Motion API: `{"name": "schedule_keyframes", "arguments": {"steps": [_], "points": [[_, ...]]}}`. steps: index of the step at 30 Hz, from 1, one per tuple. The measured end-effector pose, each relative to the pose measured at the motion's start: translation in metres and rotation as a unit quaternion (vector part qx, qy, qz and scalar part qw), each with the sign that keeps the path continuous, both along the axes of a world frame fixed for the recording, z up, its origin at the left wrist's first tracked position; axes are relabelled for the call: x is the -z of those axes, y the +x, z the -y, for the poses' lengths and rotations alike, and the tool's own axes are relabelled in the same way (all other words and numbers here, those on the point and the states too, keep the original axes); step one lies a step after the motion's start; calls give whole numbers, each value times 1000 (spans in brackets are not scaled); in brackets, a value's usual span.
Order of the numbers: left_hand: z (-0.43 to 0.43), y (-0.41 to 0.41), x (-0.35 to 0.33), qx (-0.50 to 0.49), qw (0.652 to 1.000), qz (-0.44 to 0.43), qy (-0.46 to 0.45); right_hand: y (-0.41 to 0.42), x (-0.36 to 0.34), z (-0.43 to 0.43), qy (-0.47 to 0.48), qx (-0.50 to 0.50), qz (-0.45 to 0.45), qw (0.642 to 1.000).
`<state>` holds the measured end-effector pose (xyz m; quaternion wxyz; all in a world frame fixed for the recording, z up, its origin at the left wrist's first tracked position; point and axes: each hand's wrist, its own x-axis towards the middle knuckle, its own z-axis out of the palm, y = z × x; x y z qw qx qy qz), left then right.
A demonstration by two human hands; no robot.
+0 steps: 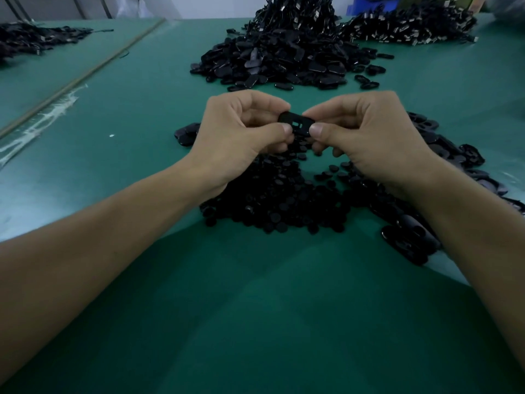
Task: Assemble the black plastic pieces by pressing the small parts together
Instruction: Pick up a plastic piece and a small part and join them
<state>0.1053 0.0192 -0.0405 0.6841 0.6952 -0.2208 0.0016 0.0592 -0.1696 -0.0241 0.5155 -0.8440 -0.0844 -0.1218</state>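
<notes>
A flat black oval plastic piece [297, 124] with a small rectangular slot is held above the table between both hands. My left hand [238, 137] pinches its left end with thumb and fingers. My right hand [366, 137] pinches its right end the same way. Below the hands lies a heap of small round black parts [278, 200] on the green table [255, 308]. A row of larger black oval shells [409, 228] runs along the right under my right forearm.
A big pile of black oval pieces [284, 61] lies further back, with cabled parts [412, 27] heaped behind it at the right. Another dark pile [31, 38] sits far left. A thin rod [85, 78] crosses the left side diagonally.
</notes>
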Motion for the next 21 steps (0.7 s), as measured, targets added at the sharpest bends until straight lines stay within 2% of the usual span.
{"name": "schedule_keyframes", "arguments": {"steps": [5,7,10,14,17,21], "points": [[1,-2,-1,-4,1000,-14,-11,-1,1,-8,80,-19,-30,996],[2,-2,-1,-8,1000,-3,7,-1,2,-11,73,-21,-41,996],[3,-3,-1,-27,999,26,28,1,5,-12,-48,6,-13,999],[3,-3,-1,-39,999,31,13,0,6,-11,-219,37,23,975],[3,-2,0,-35,999,28,18,1,7,-10,-276,23,13,961],[1,0,1,-34,998,38,24,2,7,-16,-299,0,-20,954]]}}
